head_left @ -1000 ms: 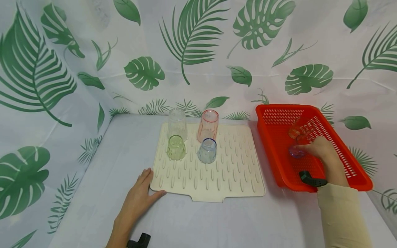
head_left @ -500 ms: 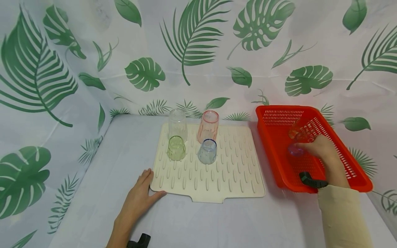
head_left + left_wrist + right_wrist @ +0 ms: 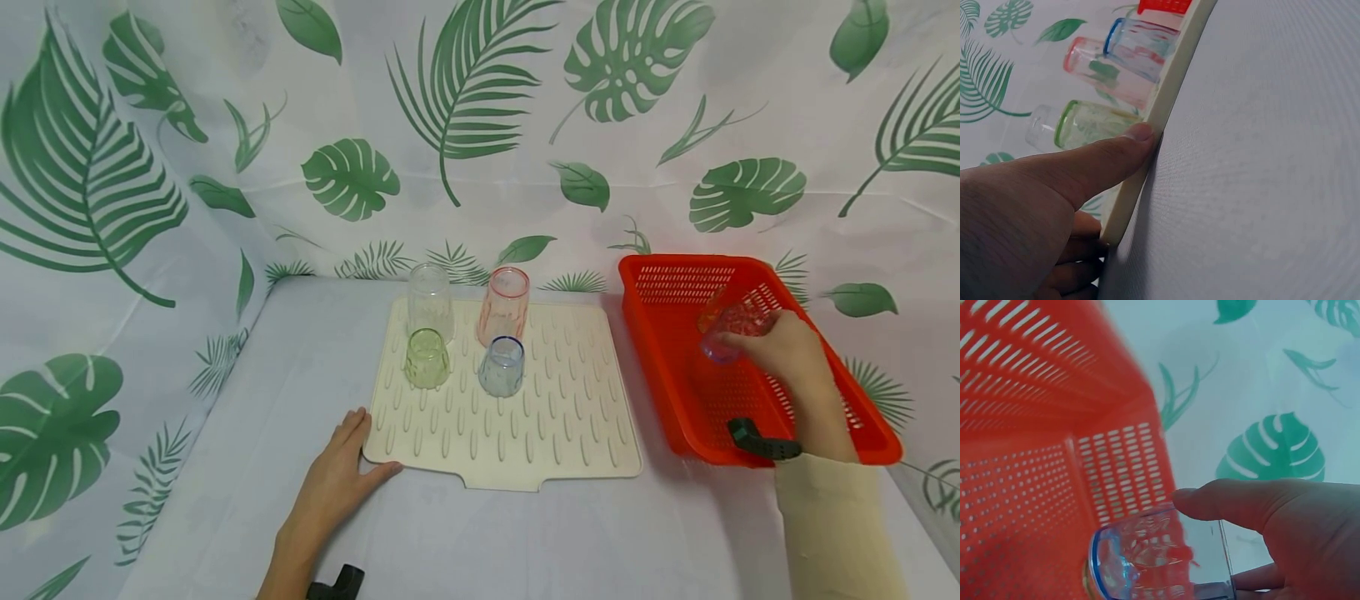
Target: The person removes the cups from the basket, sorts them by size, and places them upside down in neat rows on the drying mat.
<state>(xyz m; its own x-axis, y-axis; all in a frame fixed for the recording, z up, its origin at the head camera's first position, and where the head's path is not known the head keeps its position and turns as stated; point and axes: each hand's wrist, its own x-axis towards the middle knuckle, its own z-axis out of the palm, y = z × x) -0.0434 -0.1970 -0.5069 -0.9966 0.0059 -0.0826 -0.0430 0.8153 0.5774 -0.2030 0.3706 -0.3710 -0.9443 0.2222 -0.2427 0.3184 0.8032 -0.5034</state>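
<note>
A glass [image 3: 732,325], slanting near-left from the right hand [image 3: 791,350], is held in its grip. The mat [image 3: 570,417] is touched by the unclenched left hand [image 3: 337,467].

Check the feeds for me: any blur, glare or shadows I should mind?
Head view: soft light, a faint shadow beside the red basket; left wrist view: a dark shadow below the mat, the left hand rather dim; right wrist view: glints on the held glass, part of the basket's rim blurred.

Left hand [image 3: 337,468] spread; right hand [image 3: 789,354] curled
</note>
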